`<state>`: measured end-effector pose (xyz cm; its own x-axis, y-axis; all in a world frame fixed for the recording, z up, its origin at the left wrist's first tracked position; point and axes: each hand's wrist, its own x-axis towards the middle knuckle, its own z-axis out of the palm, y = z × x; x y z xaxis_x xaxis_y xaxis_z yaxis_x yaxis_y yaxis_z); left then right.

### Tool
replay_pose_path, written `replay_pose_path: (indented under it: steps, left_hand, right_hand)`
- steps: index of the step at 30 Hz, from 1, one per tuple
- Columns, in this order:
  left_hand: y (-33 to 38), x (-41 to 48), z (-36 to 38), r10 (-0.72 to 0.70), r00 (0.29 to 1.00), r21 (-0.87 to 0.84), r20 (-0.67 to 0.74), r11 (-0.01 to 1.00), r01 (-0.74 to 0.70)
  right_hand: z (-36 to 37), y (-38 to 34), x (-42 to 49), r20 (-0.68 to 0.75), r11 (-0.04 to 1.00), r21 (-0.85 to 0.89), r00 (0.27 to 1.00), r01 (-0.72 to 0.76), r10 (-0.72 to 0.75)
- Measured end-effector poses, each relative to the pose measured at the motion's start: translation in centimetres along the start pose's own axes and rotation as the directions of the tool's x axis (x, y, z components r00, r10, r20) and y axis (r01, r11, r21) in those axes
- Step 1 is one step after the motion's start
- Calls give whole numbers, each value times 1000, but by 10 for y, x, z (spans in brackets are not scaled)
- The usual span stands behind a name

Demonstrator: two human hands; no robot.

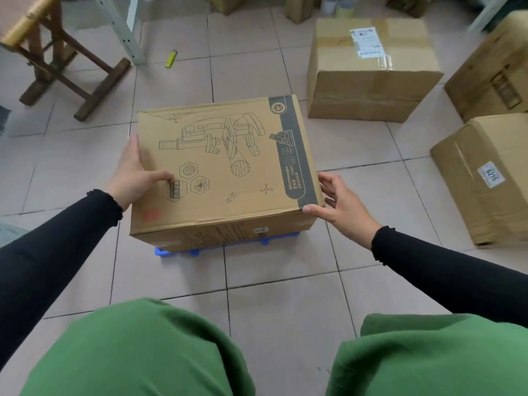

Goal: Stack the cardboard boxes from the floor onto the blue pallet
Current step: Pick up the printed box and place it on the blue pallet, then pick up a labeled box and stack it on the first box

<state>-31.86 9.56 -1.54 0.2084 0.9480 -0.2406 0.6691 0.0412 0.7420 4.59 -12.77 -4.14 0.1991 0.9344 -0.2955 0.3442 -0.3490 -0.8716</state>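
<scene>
A cardboard box printed with a microscope drawing (225,164) rests on the blue pallet (177,252), of which only a strip shows under the box's near edge. My left hand (133,174) lies against the box's left side, thumb on top. At the near right corner my right hand (341,205) has its thumb touching the edge and its fingers spread beside the box. Three more cardboard boxes stand on the floor: a large one with a shipping label (368,70) behind right, one at the far right (494,72), and one with a small sticker (485,178) to the right.
A wooden stool (57,52) stands at the back left beside a white metal rack post (123,27). A yellow lighter (171,58) lies on the tiled floor (285,281). More boxes sit along the back wall. My green-clad knees fill the bottom of the view.
</scene>
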Motion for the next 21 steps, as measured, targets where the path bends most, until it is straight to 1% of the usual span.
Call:
replay_pose_path:
  steps: [1, 2, 3, 5, 6, 8, 12, 15, 18, 21]
  left_hand:
    - [10, 4, 2, 71, 997, 155, -8, 986, -68]
    - [22, 9, 7, 142, 990, 289, -1, 948, -135]
    - [34, 14, 14, 212, 977, 380, 26, 902, -206]
    - [68, 20, 34, 303, 945, 461, 121, 826, -324]
    - [85, 24, 46, 335, 926, 477, 172, 794, -376]
    - [123, 28, 73, 380, 884, 497, 270, 731, -467]
    - [198, 31, 135, 496, 752, 495, 435, 566, -659]
    - [248, 24, 184, 536, 666, 464, 518, 478, -746]
    - [293, 13, 236, 551, 600, 421, 580, 429, -800]
    - [333, -6, 294, 551, 562, 352, 617, 445, -823]
  right_hand:
    - [-6, -6, 1, -18, 999, -47, 1000, -5, 5]
    - [-14, -10, 3, -42, 994, -108, 999, -6, 1]
    - [-24, -12, 6, -70, 983, -184, 997, 1, -14]
    - [-46, -13, 12, -120, 923, -385, 991, 5, -56]
    - [-58, -12, 15, -133, 879, -476, 988, 2, -74]
    - [-83, -11, 17, -157, 806, -591, 985, -31, -78]
    - [-132, -3, 7, -211, 736, -668, 976, -110, -46]
    - [-171, 9, -11, -272, 706, -687, 962, -172, -30]
    - [-212, 28, -33, -344, 689, -683, 939, -242, -12]
    - [-255, 57, -57, -401, 672, -668, 915, -319, 36]
